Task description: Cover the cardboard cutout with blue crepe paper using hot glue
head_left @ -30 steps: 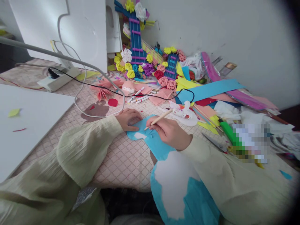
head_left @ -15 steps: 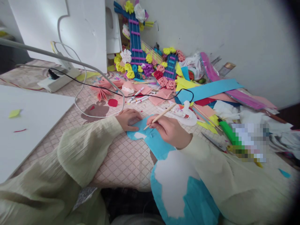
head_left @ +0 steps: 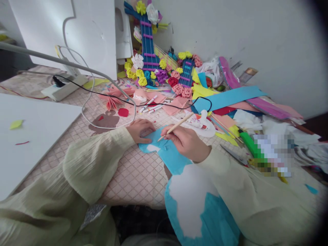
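A thin pointed wooden stick (head_left: pixel 176 127) is pinched in my right hand (head_left: pixel 188 141), its tip at the upper part of a blue paper-covered cutout (head_left: pixel 179 161). This long cutout has a narrow neck and a wide rounded body, partly bare white, that hangs over the table edge toward me. My left hand (head_left: pixel 140 131) lies with fingers spread on the cutout's far left end, thumb stretched toward the stick's tip. A small white patch and a small raised scrap of blue paper show near the tip. My right sleeve hides part of the wide body.
A white hot glue gun (head_left: pixel 201 123) lies beyond my right hand. Scissors (head_left: pixel 233 154) and a green-handled tool (head_left: pixel 249 144) are at right. Cables cross from a power strip (head_left: pixel 64 87). Behind stand flower-trimmed blue paper guitars (head_left: pixel 150 46). A white board (head_left: pixel 38 126) lies at left.
Almost nothing differs. The stick and my right hand have shifted very slightly; my left hand keeps its place on the cutout.
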The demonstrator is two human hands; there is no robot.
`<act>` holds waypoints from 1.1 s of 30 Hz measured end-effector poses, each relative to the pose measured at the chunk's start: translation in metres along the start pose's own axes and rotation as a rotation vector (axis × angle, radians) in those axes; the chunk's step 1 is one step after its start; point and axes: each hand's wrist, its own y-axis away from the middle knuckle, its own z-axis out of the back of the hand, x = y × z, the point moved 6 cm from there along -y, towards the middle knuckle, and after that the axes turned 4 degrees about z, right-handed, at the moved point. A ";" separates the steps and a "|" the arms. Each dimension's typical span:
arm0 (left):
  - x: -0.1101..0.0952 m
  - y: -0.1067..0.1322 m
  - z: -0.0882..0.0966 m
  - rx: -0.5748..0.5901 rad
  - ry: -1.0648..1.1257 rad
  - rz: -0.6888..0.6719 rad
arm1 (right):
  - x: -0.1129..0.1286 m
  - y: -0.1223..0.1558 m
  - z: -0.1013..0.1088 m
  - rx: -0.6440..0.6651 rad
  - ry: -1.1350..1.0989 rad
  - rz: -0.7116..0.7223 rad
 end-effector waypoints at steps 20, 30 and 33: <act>-0.002 0.000 0.001 0.012 -0.008 0.024 | 0.007 0.002 0.000 0.002 0.003 0.056; -0.003 0.000 0.002 0.004 0.018 0.030 | 0.010 0.000 -0.009 0.015 -0.028 0.066; -0.004 0.001 0.003 -0.007 0.008 0.026 | 0.009 0.002 -0.007 -0.009 -0.012 0.057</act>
